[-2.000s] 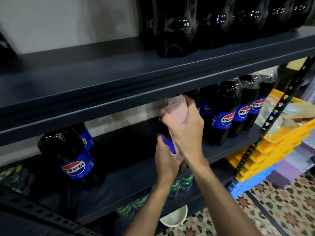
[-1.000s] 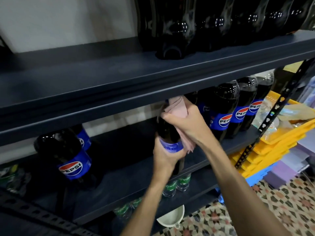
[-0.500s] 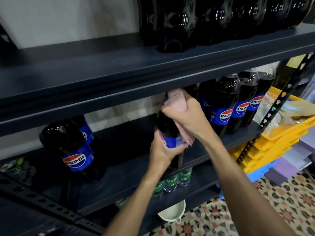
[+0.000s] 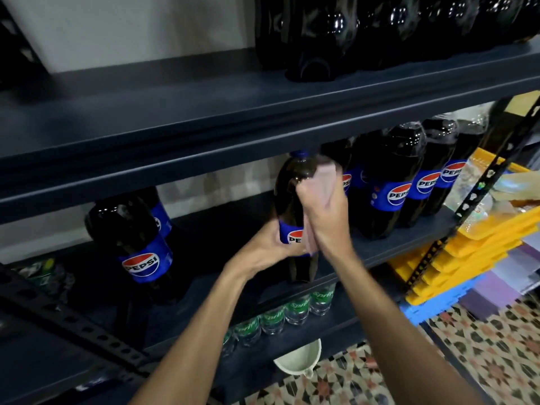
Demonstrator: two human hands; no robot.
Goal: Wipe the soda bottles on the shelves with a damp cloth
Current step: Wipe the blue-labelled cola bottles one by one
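The left grip (image 4: 270, 244) is wrapped round the label band of a Pepsi bottle (image 4: 287, 188) held upright at the front edge of the middle shelf (image 4: 394, 252); the right grip (image 4: 324, 217) is clamped on a pink cloth (image 4: 323, 178), pressing it against the bottle's shoulder; more Pepsi bottles (image 4: 388, 182) stand just to the right.

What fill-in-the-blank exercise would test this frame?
The right hand presses a pink ___ against the bottle.
The left hand grips that bottle around its blue ___.
The green-labelled bottles lower down read ___.
Missing: cloth, label, Sprite.
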